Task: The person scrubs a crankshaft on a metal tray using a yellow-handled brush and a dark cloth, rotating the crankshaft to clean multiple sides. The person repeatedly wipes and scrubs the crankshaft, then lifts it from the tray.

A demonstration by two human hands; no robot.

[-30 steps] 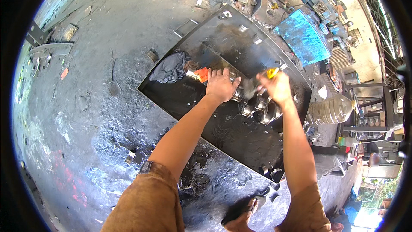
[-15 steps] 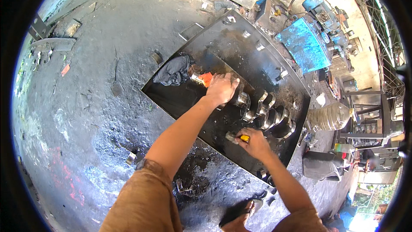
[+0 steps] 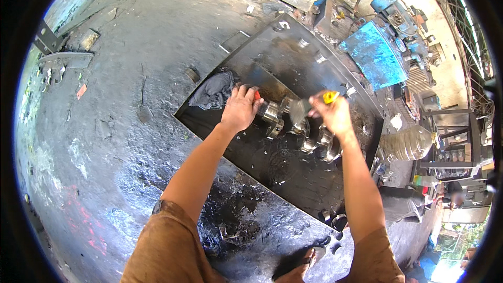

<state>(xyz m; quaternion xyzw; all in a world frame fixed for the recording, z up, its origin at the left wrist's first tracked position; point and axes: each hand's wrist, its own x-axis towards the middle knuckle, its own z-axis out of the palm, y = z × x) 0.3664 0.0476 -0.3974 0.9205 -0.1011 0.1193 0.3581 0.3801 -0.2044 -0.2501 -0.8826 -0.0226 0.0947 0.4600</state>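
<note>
A shiny metal crankshaft [image 3: 302, 128] lies across a shallow black metal tray [image 3: 277, 165] coated in dark, wet grime. My left hand [image 3: 241, 108] is closed over the crankshaft's left end, and a bit of an orange-red piece [image 3: 257, 95] peeks out by its fingers. In my right hand [image 3: 335, 116] is a brush with a yellow handle [image 3: 330, 97]. Its pale bristles, smeared by motion, are over the middle of the crankshaft. A crumpled dark cloth [image 3: 212, 90] lies in the tray's left corner, close to my left hand.
Small metal pieces [image 3: 320, 57] sit along the tray's far side. A blue machine [image 3: 374, 55] stands beyond it at the upper right, with a large clear plastic bottle [image 3: 406, 144] at the right. My sandalled foot [image 3: 298, 270] is by the near edge.
My left hand has slid left over the orange piece, and the crankshaft has shifted left and turned. My right hand has lifted the brush from the tray's near side up to the crankshaft.
</note>
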